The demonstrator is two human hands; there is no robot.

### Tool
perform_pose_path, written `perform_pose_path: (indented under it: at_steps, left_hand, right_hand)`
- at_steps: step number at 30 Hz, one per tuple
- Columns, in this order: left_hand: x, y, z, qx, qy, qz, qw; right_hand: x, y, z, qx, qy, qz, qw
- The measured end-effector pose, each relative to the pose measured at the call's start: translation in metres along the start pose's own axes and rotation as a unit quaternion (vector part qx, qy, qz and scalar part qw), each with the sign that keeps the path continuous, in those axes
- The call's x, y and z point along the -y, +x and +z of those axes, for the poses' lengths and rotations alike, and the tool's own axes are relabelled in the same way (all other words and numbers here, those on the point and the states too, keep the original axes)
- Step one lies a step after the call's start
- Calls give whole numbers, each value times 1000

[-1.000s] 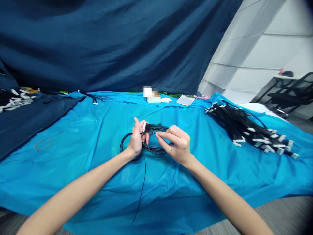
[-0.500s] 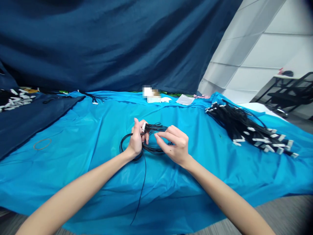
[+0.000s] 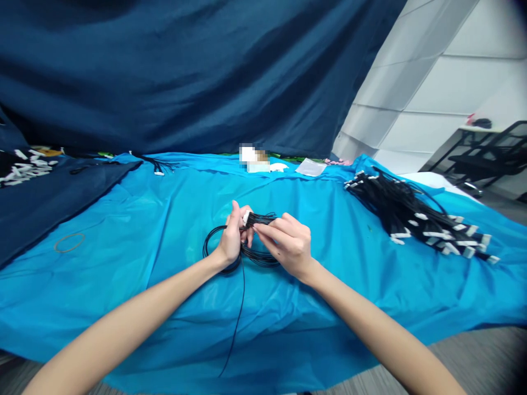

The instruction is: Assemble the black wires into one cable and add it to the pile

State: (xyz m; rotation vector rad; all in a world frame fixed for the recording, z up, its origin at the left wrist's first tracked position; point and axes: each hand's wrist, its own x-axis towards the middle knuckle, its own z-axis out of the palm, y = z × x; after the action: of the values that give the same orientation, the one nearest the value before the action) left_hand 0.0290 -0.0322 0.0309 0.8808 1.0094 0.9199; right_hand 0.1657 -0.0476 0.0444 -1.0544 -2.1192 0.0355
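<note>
A white connector (image 3: pixel 247 218) with a row of black wires (image 3: pixel 263 218) coming out of it sits in my left hand (image 3: pixel 231 238). My left fingers are closed round it and the coiled black wire (image 3: pixel 212 241), the thumb pointing up. Loops of the coil hang on both sides of this hand, and one loose wire end (image 3: pixel 237 329) trails down towards the front edge. My right hand (image 3: pixel 290 241) is closed in a pinch, its fingertips right at the connector's wire side. A thin black wire seems to be between them, though the fingers cover most of it.
A heap of black wire harnesses (image 3: pixel 403 203) with white connectors lies at the right. More white connectors (image 3: pixel 28 167) lie at far left on dark cloth (image 3: pixel 61 203). A rubber band (image 3: pixel 69 242), a small harness (image 3: pixel 156 163) and a clear bag (image 3: pixel 310 167) rest on the blue cloth (image 3: pixel 185 192).
My right hand has moved left, bringing its pinched fingertips up to the connector. The connector in my left hand has shifted slightly right and down.
</note>
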Motion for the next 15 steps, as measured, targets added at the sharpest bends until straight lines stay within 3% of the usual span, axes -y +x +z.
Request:
perform_pose_path:
  at_steps: [9, 12, 15]
  left_hand:
    - [3, 10, -2, -16, -57, -30, 998]
    - [4, 18, -9, -82, -88, -49, 992]
    - [4, 24, -17, -140, -65, -38, 987]
  right_hand:
    - [3, -1, 1, 4, -34, -13, 999]
    - [4, -1, 2, 50, 7, -106, 993]
    - [3, -2, 6, 118, 73, -230, 963]
